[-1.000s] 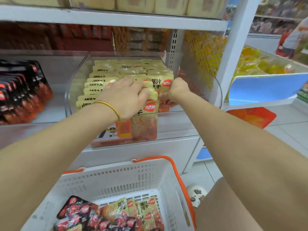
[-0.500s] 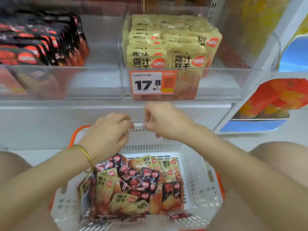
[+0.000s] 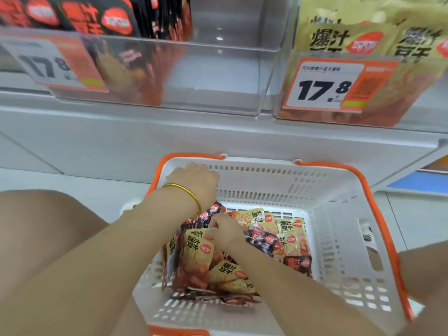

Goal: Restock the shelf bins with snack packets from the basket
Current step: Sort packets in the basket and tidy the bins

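Note:
The white basket [image 3: 339, 238] with orange handles stands on the floor below the shelf and holds a heap of yellow and black snack packets. My right hand [image 3: 225, 230] is down in the heap, its fingers pinching the top edge of a yellow packet [image 3: 198, 249]. My left hand [image 3: 194, 181], with a gold bangle on the wrist, is curled at the basket's far left corner just above some black packets [image 3: 208, 215]; its fingertips are hidden. Above, a clear bin [image 3: 218, 76] holds black packets [image 3: 116, 20] on its left side. A second clear bin to the right holds yellow packets [image 3: 351, 40].
Each bin front carries a price tag reading 17.8 [image 3: 324, 89]. The white shelf front [image 3: 218, 137] runs across just behind the basket. My bare knees flank the basket, one at the left [image 3: 48, 226] and one at the right [image 3: 426, 263].
Both hands have left the yellow-packet bin and dropped into the basket. The view has tilted down and moved closer. My right hand now pinches a yellow packet.

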A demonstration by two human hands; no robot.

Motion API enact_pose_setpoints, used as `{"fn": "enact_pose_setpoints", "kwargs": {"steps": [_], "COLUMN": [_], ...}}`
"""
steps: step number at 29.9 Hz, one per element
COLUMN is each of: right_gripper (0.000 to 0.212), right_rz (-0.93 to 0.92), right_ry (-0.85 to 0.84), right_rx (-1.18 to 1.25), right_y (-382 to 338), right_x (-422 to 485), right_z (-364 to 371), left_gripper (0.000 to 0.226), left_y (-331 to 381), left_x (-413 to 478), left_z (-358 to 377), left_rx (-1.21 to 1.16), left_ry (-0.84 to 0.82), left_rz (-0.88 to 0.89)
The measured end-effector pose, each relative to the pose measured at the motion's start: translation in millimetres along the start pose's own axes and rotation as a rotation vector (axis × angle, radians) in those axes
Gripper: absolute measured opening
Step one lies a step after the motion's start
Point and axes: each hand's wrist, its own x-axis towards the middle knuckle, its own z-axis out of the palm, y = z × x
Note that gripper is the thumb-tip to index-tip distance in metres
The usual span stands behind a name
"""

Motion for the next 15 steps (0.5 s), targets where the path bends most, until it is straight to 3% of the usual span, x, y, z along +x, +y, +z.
{"fn": "enact_pose_setpoints", "kwargs": {"steps": [3, 7, 10, 12, 15], "right_gripper": [0.022, 0.026, 0.021, 0.012, 0.029], "right_rz": [-0.084, -0.117, -0.100, -0.090, -0.146], "right_ry": [-0.065, -0.025, 0.033, 0.003, 0.024], "right_rx": [0.213, 0.422, 0.541, 0.605, 0.575], "right_y": [1.0, -3.7, -2.3, 5.5, 16.2], "right_x": [-13.3, -42.9, -75.9, -103.7, -146.9], "right_z": [-42.1, -126.4, -190.3, -225.2, -270.1], "left_gripper": [0.036, 0.037, 0.012, 0.022, 0.019], "left_y": [3.6, 23.5, 50.7, 70.8, 103.2], "left_x": [5.2, 5.1, 1.5, -1.9, -10.7], "left_z": [0.0, -9.3, -34.1, -63.3, -118.2], "left_rx": [0.007, -0.285, -0.510, -0.594, -0.644], "left_ry": [-0.063, -0.150, -0.033, 0.066, 0.200], "left_rz": [0.029, 0.115, 0.169, 0.204, 0.323]}}
